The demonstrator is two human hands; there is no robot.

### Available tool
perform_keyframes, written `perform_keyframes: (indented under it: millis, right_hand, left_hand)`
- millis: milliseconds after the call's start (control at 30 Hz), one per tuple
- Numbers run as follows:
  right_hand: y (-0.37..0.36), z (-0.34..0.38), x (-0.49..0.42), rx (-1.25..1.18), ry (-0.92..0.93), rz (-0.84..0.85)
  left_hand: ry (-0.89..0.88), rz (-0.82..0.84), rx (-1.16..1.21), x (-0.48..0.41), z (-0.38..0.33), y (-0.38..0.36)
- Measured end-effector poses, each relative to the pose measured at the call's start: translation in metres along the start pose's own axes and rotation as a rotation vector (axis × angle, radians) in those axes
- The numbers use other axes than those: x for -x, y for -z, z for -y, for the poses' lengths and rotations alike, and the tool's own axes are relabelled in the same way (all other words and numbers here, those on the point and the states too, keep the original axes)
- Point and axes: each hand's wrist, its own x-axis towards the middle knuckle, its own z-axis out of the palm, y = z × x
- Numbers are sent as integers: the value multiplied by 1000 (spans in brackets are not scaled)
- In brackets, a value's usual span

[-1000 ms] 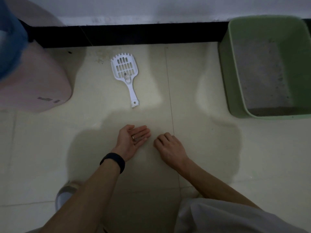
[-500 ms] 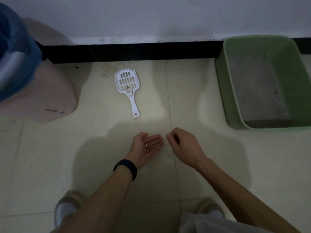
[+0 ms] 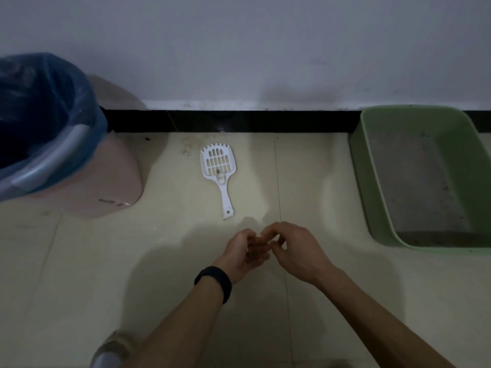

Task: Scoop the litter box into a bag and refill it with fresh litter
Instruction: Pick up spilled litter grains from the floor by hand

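Grip: your left hand (image 3: 243, 257) and right hand (image 3: 299, 252), apart a second ago, now meet, both curled, contents impossible to tell; scoop (image 3: 219, 170) lies untouched, so scooping hasn't started.

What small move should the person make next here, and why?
Probably the right hand should reach forward and grip the white scoop by its handle. The scoop lies flat on the floor, untouched, handle end pointing toward the hands. The left hand touches the right just short of it; the green litter box holds grey litter.
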Motion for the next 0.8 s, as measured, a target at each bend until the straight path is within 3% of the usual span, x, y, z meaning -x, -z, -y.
perform_keyframes:
  millis: [233,433,567,667,767,800]
  right_hand:
    - [32,47,-41,53,87,-91]
    - [79,139,-103,38,272,-105]
    - [87,213,-140,10,468,-150]
    - [70,253,-164,29,573,-152]
    - [46,280,-180,98,704,-224]
    - [38,288,-184,142,728,-242]
  left_hand:
    - [-100,-52,-248,33,-89,23]
    - [-392,-144,-498,126,-238,69]
    - [-576,-189,-456,190,-297,106]
    - [-777,-431,-410,205,-312,154]
    - [-912,-866,-753,200,-303,205]
    - [-896,-908,-879,195,-299,218]
